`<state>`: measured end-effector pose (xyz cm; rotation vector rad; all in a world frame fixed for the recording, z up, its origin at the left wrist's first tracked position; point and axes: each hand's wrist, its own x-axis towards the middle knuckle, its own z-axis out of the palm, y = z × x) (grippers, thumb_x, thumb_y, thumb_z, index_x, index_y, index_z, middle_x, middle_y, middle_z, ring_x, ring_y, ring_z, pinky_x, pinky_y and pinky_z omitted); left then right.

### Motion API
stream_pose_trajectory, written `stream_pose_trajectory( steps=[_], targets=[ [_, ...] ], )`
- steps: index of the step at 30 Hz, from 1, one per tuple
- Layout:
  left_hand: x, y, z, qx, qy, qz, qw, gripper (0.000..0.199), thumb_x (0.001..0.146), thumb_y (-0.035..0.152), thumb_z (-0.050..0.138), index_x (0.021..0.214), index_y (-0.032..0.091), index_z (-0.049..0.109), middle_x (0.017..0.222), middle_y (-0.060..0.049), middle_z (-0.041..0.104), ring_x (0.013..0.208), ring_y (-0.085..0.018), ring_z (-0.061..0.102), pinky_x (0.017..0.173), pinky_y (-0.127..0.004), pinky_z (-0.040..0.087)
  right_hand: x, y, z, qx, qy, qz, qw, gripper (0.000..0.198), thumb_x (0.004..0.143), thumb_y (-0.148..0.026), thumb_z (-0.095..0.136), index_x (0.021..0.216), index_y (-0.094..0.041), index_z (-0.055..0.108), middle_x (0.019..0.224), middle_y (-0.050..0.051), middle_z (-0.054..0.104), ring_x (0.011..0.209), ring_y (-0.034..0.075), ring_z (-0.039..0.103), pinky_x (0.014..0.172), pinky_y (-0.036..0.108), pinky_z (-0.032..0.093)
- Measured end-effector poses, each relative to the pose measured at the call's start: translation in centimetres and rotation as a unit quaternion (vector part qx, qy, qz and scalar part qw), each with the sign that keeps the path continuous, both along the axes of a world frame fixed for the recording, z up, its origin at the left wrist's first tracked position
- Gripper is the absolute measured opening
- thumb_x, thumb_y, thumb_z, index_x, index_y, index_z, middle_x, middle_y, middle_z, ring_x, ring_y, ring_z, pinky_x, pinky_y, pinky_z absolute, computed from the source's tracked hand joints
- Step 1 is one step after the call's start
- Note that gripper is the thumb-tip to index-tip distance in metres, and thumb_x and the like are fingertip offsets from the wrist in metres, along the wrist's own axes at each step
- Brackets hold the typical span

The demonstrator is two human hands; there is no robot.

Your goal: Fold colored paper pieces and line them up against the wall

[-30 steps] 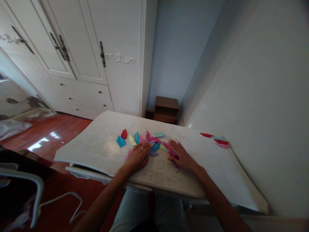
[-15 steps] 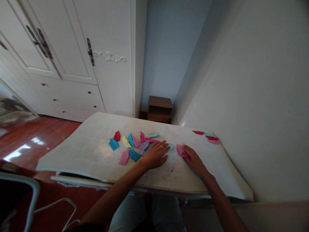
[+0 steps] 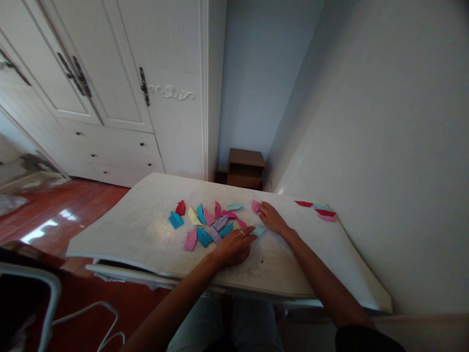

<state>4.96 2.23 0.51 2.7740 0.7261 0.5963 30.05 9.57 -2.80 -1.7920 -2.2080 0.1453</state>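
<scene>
My right hand (image 3: 274,218) has its fingertips on a pink folded paper piece (image 3: 255,206), gripping its right end near the far side of the pile. My left hand (image 3: 233,244) lies low over the table, palm down with fingers stretched out. Its fingertips reach a pale blue folded paper (image 3: 259,230). Beside it, partly tucked near the knuckles, is a blue folded paper (image 3: 226,230). Several more folded papers spread to the left, among them a purple one (image 3: 221,222), a yellow one (image 3: 194,216), a red one (image 3: 180,208) and a pink one (image 3: 190,239).
The white table (image 3: 120,225) carries all the papers. At its far right lie red folded strips (image 3: 325,212), with pale blue and pink ones beside them. A wall (image 3: 384,171) borders the right side. Behind stand a white wardrobe (image 3: 176,132) and a small brown cabinet (image 3: 246,156).
My right hand has moved away from me and slightly left, carrying the pink paper toward the pile's far right. My left hand has drawn back a little, uncovering more papers.
</scene>
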Motion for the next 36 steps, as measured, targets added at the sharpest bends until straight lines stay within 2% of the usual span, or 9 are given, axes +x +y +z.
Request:
stream_pose_trajectory(
  steps=[6,11,14,18,22,25,29,32,36],
  targets=[
    [-0.1,-0.9,-0.6,0.015,-0.031,0.002,0.999,0.039,0.084,0.013,0.050,0.121,0.019,0.062,0.135,-0.011,0.058,0.117,-0.024,0.059,0.099,-0.039,0.049,-3.2,4.5,0.7,-0.016,-0.007,-0.011,1.000,0.051,0.096,-0.026,0.037,0.142,-0.009,0.046,0.147,0.017,0.047,0.140,0.028,0.037,0.117,0.046,0.025],
    [-1.2,-1.8,-0.4,0.040,-0.118,0.037,0.992,0.033,0.084,0.010,0.049,0.111,0.018,0.065,0.123,-0.012,0.064,0.112,-0.022,0.060,0.096,-0.039,0.050,-6.1,7.8,1.7,-0.029,-0.004,0.005,1.000,0.047,0.095,-0.021,0.039,0.139,-0.007,0.050,0.143,0.018,0.050,0.136,0.029,0.041,0.115,0.043,0.027],
    [-3.0,-2.5,-0.5,0.056,-0.193,0.081,0.976,0.030,0.085,0.010,0.048,0.107,0.020,0.066,0.117,-0.010,0.066,0.108,-0.021,0.061,0.091,-0.038,0.052,-7.9,9.2,2.3,-0.038,0.006,0.043,0.998,0.045,0.094,-0.019,0.041,0.136,-0.009,0.055,0.141,0.016,0.053,0.134,0.027,0.045,0.114,0.041,0.030],
    [-6.2,-2.7,-0.9,0.097,-0.261,0.186,0.942,0.023,0.087,0.011,0.048,0.098,0.021,0.066,0.109,-0.010,0.068,0.100,-0.021,0.063,0.086,-0.040,0.053,-10.6,9.8,2.8,-0.051,0.033,0.114,0.992,0.045,0.091,-0.015,0.043,0.134,-0.014,0.057,0.141,0.011,0.055,0.134,0.024,0.046,0.114,0.040,0.032],
    [-9.4,-2.3,-0.7,0.123,-0.248,0.299,0.913,0.020,0.088,0.014,0.049,0.098,0.021,0.064,0.111,-0.011,0.066,0.104,-0.023,0.061,0.090,-0.044,0.051,-12.7,8.4,2.9,-0.058,0.072,0.172,0.981,0.045,0.092,-0.022,0.045,0.136,-0.018,0.056,0.143,0.004,0.054,0.134,0.018,0.047,0.113,0.034,0.035],
    [-11.1,-2.0,-0.5,0.123,-0.186,0.328,0.918,0.024,0.090,0.019,0.050,0.111,0.021,0.060,0.127,-0.014,0.059,0.117,-0.027,0.056,0.097,-0.047,0.047,-12.6,6.9,3.1,-0.045,0.105,0.173,0.978,0.048,0.095,-0.028,0.041,0.141,-0.020,0.051,0.145,0.003,0.051,0.134,0.017,0.047,0.113,0.032,0.035],
    [-12.3,-1.4,-1.4,0.100,-0.116,0.377,0.913,0.055,0.089,0.038,0.057,0.138,0.016,0.041,0.149,-0.023,0.038,0.141,-0.036,0.032,0.107,-0.055,0.036,-9.6,4.6,3.1,-0.023,0.130,0.115,0.985,0.051,0.097,-0.035,0.035,0.141,-0.015,0.049,0.145,0.010,0.051,0.135,0.023,0.046,0.115,0.042,0.033],
    [-13.2,-0.1,-2.6,0.063,-0.076,0.411,0.906,0.084,0.083,0.056,0.061,0.146,0.011,0.029,0.154,-0.029,0.026,0.145,-0.042,0.019,0.109,-0.060,0.030,-6.4,1.7,2.0,-0.016,0.134,0.067,0.989,0.059,0.097,-0.049,0.035,0.145,-0.015,0.044,0.148,0.014,0.047,0.136,0.029,0.043,0.114,0.051,0.032],
    [-14.4,2.7,-3.1,0.006,-0.018,0.410,0.912,0.093,0.076,0.065,0.063,0.144,0.009,0.036,0.151,-0.030,0.033,0.143,-0.044,0.024,0.108,-0.061,0.030,-3.2,-3.2,-0.9,-0.005,0.091,0.033,0.995,0.076,0.091,-0.065,0.040,0.149,-0.017,0.037,0.155,0.015,0.034,0.143,0.032,0.030,0.117,0.054,0.026]
  ],
)
